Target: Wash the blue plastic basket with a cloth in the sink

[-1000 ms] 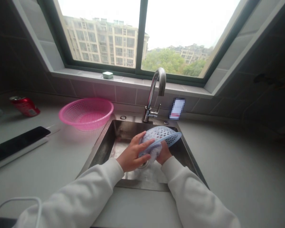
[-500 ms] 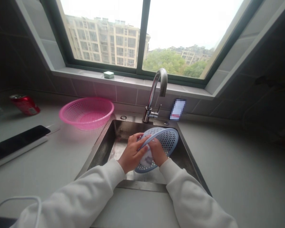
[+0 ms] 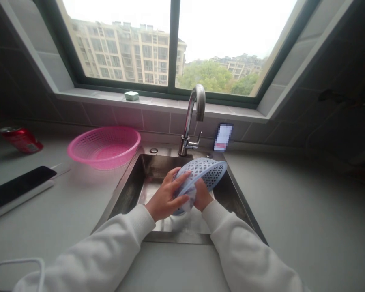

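Left hand [image 3: 166,192], right hand [image 3: 202,195] grip blue plastic colander [image 3: 208,173] between them, over steel sink [image 3: 124,194].

The pale blue plastic colander [image 3: 208,174] shows a diamond lattice, the pink plastic basket [image 3: 103,161] a fine dotted mesh.

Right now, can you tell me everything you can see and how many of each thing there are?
Blue plastic basket: 1, pale blue, held over the sink.
Pink plastic basket: 1, pink, on the counter left of the sink.
Drink can: 1, red, lying on the far-left counter.
Long bar: 1, black and white, on the left counter.
Cable: 1, white, at the bottom left.
Sink: 1, steel, in the counter.
Tap: 1, silver, behind the sink.
Small box: 1, pale green, on the windowsill.
Left hand: 1, gripping the blue basket, white sleeve.
Right hand: 1, holding the blue basket, white sleeve.
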A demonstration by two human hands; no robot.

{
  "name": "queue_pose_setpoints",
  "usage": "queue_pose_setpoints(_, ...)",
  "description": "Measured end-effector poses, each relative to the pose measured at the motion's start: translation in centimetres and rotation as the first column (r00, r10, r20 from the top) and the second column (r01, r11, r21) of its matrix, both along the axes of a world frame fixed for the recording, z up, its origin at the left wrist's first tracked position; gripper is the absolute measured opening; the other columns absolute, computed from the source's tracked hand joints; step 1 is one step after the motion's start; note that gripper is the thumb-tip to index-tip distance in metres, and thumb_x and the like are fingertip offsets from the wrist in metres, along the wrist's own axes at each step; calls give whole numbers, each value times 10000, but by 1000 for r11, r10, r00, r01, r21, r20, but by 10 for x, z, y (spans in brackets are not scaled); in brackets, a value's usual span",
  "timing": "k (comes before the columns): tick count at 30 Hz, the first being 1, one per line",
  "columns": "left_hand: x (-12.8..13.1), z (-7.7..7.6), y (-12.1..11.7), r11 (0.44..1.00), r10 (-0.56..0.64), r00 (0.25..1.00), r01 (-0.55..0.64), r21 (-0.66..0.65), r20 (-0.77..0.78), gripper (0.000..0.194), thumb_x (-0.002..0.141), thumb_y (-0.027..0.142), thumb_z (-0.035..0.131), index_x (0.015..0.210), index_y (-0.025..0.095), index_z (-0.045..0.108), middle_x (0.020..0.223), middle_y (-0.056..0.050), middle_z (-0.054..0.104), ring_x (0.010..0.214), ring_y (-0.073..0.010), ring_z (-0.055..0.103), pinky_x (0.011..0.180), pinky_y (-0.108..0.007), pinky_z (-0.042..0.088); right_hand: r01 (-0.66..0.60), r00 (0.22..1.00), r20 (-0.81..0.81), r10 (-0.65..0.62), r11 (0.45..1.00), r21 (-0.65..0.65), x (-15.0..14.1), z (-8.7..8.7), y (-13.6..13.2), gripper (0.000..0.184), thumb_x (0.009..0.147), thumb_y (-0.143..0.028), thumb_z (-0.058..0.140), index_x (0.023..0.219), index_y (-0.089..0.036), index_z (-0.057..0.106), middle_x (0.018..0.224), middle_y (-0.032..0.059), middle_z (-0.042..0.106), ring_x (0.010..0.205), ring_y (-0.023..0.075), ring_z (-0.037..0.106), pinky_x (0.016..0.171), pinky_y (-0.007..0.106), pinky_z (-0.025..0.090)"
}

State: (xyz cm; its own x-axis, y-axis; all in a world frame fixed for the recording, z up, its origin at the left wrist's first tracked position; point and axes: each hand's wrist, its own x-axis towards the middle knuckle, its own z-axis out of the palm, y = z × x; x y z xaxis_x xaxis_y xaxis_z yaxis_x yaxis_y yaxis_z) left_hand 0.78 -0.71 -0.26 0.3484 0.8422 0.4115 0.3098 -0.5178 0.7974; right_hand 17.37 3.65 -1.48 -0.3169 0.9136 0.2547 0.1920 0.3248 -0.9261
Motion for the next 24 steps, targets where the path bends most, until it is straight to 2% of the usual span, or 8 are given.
queue_pose_setpoints(4, 4, -4, 0, 991, 136, 980, -136, -13, 148, 618, 939, 591, 542, 1467, 271, 546, 1443, -117, 438, 1387, -321, 427, 1203, -481, 298, -53, 999, -5, 53, 998, -44, -15, 1, 0, 201, 842, -350, 583, 910, -213, 715, 894, 43, 755, 883, 231, 680, 963, 399, 519)
queue_pose_setpoints(7, 5, -5, 0, 987, 156, 976, -150, -53, 148, 608, 927, 551, 574, 1458, 255, 557, 1411, -116, 461, 1367, -317, 441, 1188, -473, 325, 75, 992, -95, -86, 992, -105, -3, 10, 3, 239, 848, -409, 588, 885, -202, 702, 860, 43, 745, 847, 228, 667, 860, 374, 533)
queue_pose_setpoints(10, 8, -5, 0, 991, 114, 985, -104, -81, 131, 604, 921, 542, 586, 1453, 256, 563, 1425, -116, 458, 1363, -316, 449, 1180, -465, 335, 189, 961, -182, -207, 976, -112, 4, 13, 4, 259, 876, -421, 552, 913, -202, 686, 909, 55, 746, 876, 226, 665, 819, 352, 543)
queue_pose_setpoints(14, 11, -7, 0, 989, 140, 973, -128, -79, 181, 620, 928, 613, 549, 1447, 275, 566, 1391, -100, 492, 1349, -303, 468, 1187, -456, 329, 4, 999, 33, -3, 1000, -18, -13, -5, 2, 139, 836, -305, 591, 828, -218, 699, 847, 47, 745, 830, 226, 667, 877, 377, 544)
queue_pose_setpoints(16, 9, -8, 1, 985, 161, 966, -142, -102, 205, 673, 916, 674, 526, 1462, 279, 547, 1408, -96, 491, 1367, -308, 459, 1200, -458, 310, -101, 985, 148, 91, 993, 59, -19, -13, 2, 109, 809, -225, 608, 795, -243, 714, 868, 40, 749, 917, 238, 678, 975, 390, 517)
queue_pose_setpoints(20, -1, -6, 3, 992, 28, 981, -4, -125, 193, 842, 881, 802, 419, 1552, 293, 408, 1578, -108, 381, 1477, -345, 334, 1231, -505, 250, -28, 976, 219, -21, 975, 220, 1, -9, 4, 222, 841, -168, 546, 900, -260, 739, 1030, 57, 752, 1133, 277, 643, 1106, 479, 443)
queue_pose_setpoints(22, -6, -3, 2, 994, -43, 997, 49, -94, 71, 904, 824, 822, 503, 1560, 309, 392, 1655, -110, 265, 1526, -380, 219, 1243, -551, 182, 22, 971, 224, -81, 967, 254, 18, 0, 4, 216, 826, -178, 581, 952, -247, 742, 1114, 88, 739, 1199, 311, 607, 1150, 532, 386)
queue_pose_setpoints(24, -6, -1, 0, 994, -77, 995, 71, -78, -70, 876, 804, 758, 620, 1540, 322, 430, 1693, -108, 153, 1540, -408, 159, 1242, -580, 145, 62, 969, 215, -120, 964, 257, 28, 6, 3, 205, 772, -200, 673, 960, -240, 745, 1128, 106, 731, 1203, 338, 595, 1161, 549, 364)
